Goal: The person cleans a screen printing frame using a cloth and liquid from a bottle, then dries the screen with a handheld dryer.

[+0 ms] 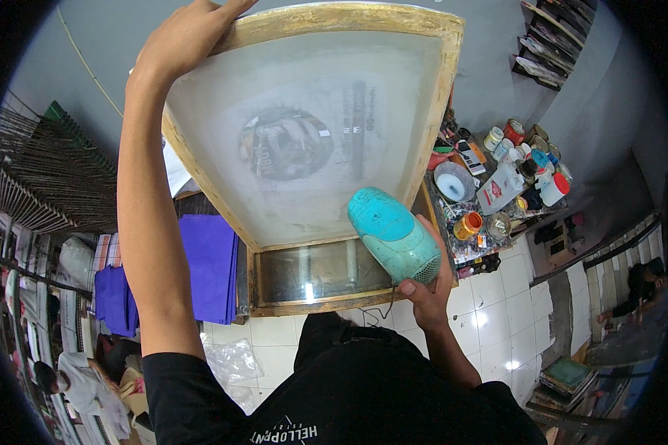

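A large wooden screen printing frame (349,20) is tilted up before me, its pale mesh (208,141) showing a round picture and faint lettering. At its upper left corner, my left hand (189,37) grips the wood; the fingertips are partly cut off by the picture's edge. My right hand (430,297) is wrapped round a turquoise hair dryer (393,233), held in front of the lower right part of the mesh. The dryer's handle is mostly hidden, and a dark cord hangs below. Under the frame's lower edge lies a glass-topped wooden box (274,278) with tubes inside.
Purple fabric (208,267) is stacked left of the box. To the right, a cluttered table (460,252) carries jars, bottles and a white bowl (454,182). Clear plastic (234,362) lies on the tiled floor. Other people sit at far left (82,382) and far right (638,293).
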The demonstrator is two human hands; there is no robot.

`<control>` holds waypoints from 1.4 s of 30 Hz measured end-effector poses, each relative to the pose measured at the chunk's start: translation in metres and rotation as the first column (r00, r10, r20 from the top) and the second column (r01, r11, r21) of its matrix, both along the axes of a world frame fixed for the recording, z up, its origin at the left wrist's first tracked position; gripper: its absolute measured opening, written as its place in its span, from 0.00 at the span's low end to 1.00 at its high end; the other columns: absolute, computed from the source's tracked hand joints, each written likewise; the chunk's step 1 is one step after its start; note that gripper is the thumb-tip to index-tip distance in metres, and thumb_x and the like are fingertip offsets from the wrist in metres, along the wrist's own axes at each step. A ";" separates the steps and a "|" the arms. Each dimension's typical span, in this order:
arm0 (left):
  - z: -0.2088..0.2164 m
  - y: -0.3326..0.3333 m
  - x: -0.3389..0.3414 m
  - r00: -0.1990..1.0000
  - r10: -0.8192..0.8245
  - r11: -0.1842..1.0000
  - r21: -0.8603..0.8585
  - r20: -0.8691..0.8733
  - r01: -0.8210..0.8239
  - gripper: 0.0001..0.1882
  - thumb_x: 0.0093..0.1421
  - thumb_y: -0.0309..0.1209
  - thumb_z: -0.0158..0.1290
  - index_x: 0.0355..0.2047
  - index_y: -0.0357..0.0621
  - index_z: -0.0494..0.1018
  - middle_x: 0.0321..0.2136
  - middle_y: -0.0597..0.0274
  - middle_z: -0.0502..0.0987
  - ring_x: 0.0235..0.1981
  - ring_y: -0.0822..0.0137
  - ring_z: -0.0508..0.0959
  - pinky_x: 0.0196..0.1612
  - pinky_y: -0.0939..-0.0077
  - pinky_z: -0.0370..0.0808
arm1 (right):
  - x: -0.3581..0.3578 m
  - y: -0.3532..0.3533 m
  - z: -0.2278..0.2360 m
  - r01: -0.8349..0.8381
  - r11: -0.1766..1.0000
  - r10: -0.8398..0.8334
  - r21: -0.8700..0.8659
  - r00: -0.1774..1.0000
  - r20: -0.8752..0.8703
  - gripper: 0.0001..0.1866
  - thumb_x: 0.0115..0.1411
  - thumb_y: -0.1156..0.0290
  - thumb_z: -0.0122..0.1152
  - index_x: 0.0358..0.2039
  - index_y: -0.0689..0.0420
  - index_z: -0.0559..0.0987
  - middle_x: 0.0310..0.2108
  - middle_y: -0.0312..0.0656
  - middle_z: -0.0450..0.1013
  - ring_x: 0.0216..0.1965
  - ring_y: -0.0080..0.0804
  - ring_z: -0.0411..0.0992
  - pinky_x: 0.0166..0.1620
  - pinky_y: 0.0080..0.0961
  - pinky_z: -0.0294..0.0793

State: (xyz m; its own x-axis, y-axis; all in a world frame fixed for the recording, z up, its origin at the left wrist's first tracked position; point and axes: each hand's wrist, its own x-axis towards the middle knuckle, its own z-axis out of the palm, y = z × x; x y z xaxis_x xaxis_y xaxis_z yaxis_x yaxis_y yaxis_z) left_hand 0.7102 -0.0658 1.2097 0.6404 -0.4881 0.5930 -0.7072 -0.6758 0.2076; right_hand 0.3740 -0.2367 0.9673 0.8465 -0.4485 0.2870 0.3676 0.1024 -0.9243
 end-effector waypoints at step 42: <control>0.010 -0.005 -0.026 0.990 0.141 0.985 0.098 -0.005 -0.139 0.34 0.63 0.63 0.38 0.36 0.48 0.83 0.17 0.52 0.75 0.22 0.56 0.78 0.35 0.62 0.74 | 0.032 0.022 0.023 -0.230 0.970 0.234 -0.078 0.971 0.043 0.53 0.47 0.63 0.74 0.67 0.66 0.53 0.59 0.53 0.63 0.60 0.40 0.65 0.62 0.37 0.63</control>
State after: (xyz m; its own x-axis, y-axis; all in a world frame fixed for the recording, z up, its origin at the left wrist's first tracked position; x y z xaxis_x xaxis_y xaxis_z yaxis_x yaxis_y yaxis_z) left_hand 0.6840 -0.0710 1.2192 0.7133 -0.4481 0.5389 -0.6021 -0.7853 0.1440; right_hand 0.4058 -0.2146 0.9903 0.9083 -0.2180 0.3570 0.3887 0.1242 -0.9130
